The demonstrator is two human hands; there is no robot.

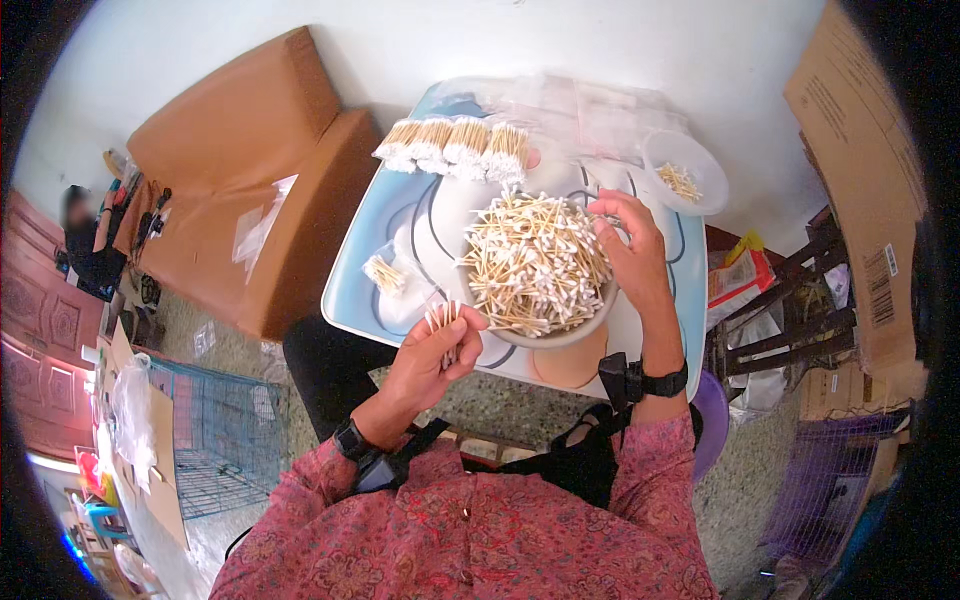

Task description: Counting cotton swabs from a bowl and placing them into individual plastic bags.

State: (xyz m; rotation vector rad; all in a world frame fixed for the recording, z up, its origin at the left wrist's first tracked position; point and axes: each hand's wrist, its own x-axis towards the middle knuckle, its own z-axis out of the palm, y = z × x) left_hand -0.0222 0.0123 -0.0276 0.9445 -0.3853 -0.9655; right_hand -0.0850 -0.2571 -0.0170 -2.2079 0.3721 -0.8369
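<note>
My left hand [432, 358] is closed around a small bundle of cotton swabs [440, 318], their white tips standing up past the fingers, just off the near-left side of a bowl [601, 322]. Heaped above its rim, the bowl holds a pile of loose cotton swabs [540, 262] with white tips and pale wooden sticks. At the right edge of the pile, my right hand [638, 250] has its thumb and fingers curled toward each other; what lies between them is too small to make out. A clear bag with a few swabs [384, 274] lies left of the bowl.
Several filled swab packs [452, 146] line the table's [352, 270] far left, beside flat clear plastic bags [600, 115]. A round white tub [712, 180] with some swabs stands far right. A brown sofa [215, 190] is to the left, cardboard [870, 190] to the right.
</note>
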